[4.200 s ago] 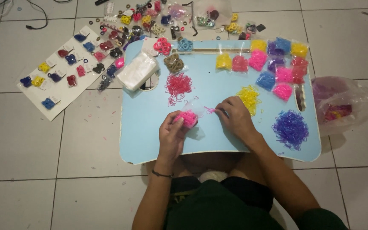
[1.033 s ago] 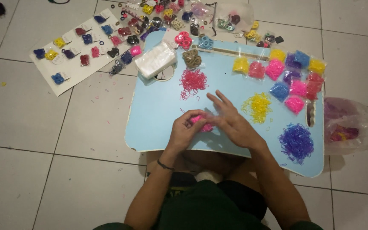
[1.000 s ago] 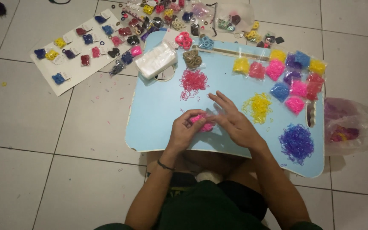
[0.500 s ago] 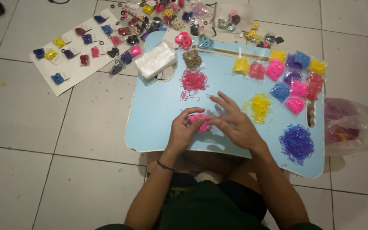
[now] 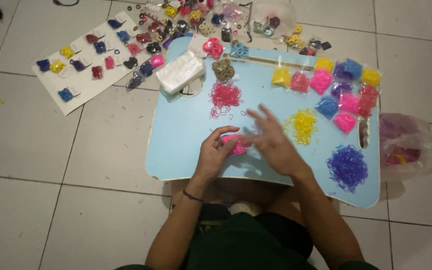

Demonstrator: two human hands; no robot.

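My left hand (image 5: 215, 154) grips a small clear bag of pink rubber bands (image 5: 236, 144) near the front edge of a light blue lap table (image 5: 176, 135). My right hand (image 5: 272, 141) hovers just right of the bag, fingers spread and blurred, holding nothing. Loose piles of bands lie on the table: pink (image 5: 224, 96) ahead of my hands, yellow (image 5: 303, 125) to the right, purple (image 5: 347, 166) at the right front.
Several filled small bags (image 5: 337, 90) in yellow, pink, blue and purple line the table's far right. A stack of empty clear bags (image 5: 180, 74) sits at the far left corner. A white card with packets (image 5: 91, 60) and a plastic bag (image 5: 408, 145) lie on the tiled floor.
My right hand has lifted off the pink bag and spread its fingers. My left hand keeps hold of the bag in about the same place.
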